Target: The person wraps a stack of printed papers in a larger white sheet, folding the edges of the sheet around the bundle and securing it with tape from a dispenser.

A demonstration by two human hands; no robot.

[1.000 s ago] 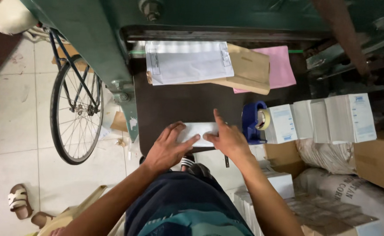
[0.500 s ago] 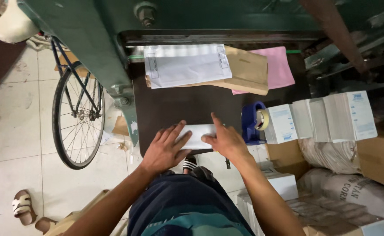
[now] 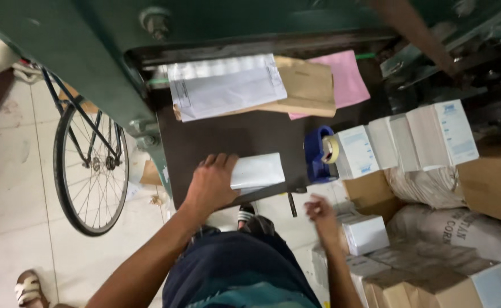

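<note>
A person stands at a dark worktable beneath a green machine, seen from a head-worn camera. The left hand lies flat, fingers spread and released, pressing on the left end of a small white paper packet that sits near the table's front edge, at about 6 o'clock on the dark surface. The right hand is off the table at about 4 o'clock from the packet, well apart from it, hovering above a stack of white boxes — its fingers are loosely curled and blurred, and whether they touch anything cannot be told.

At 12 o'clock from the packet, against the machine, lies a pile of printed white sheets overlapping a brown envelope and a pink sheet. A blue tape dispenser stands at 3 o'clock, just beside the packet's right end, touching a row of white cartons that runs on to the right. Brown cardboard boxes and sacks crowd the lower right. At 9 o'clock, on the tiled floor, a bicycle wheel leans by the machine's leg — a sandalled foot shows at the lower left corner.
</note>
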